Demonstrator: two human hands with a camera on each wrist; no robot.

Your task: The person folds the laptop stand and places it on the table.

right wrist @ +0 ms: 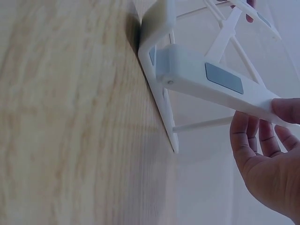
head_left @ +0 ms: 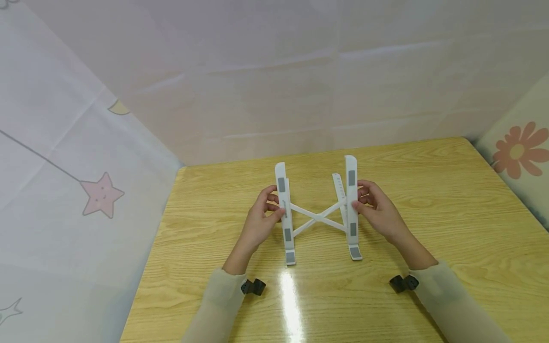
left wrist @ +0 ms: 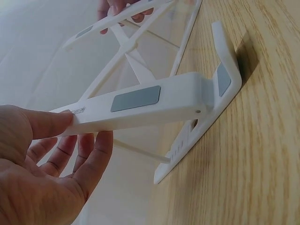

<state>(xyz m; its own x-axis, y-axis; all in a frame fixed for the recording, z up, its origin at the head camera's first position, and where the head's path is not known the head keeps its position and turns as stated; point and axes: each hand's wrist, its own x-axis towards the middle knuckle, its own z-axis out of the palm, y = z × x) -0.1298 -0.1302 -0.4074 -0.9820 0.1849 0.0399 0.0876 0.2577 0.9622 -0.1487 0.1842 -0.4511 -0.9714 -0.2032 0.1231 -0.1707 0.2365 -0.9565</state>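
Surroundings: a pale, creased, printed backdrop [head_left: 266, 95] rises beyond the left hand [head_left: 259, 221] and the right hand [head_left: 379, 212]. A light yellow wood-grain tabletop [head_left: 206, 233] extends below and around the fingers of both.

Sleeves: two cream sleeves [head_left: 227, 290] cover the forearms, on the near side of the fingers.

Principal item: one white, smooth, X-braced folding stand [head_left: 318, 217], spread open between the two sets of fingers, at the tabletop. Full contact of its lower strips with the surface cannot be confirmed.

Components: a long white left rail [head_left: 283, 194] lies at the left fingers; a matching white right rail [head_left: 351, 193] lies at the right fingers. The crossed braces span the gap between the fingers. A slim white strip with small marks [head_left: 338, 186] angles away beside the right rail, on the side away from the right fingers.

Grip: the left fingers grasp the left rail, thumb on its upper face, fingertips at its lower edge. The right fingers grasp the right rail likewise.

Minor items: a black wrist device [head_left: 253, 287] sits at each sleeve cuff, nearer than the fingers. Grey rectangular pads [left wrist: 136, 98] are set on both rails, beside the thumbs.
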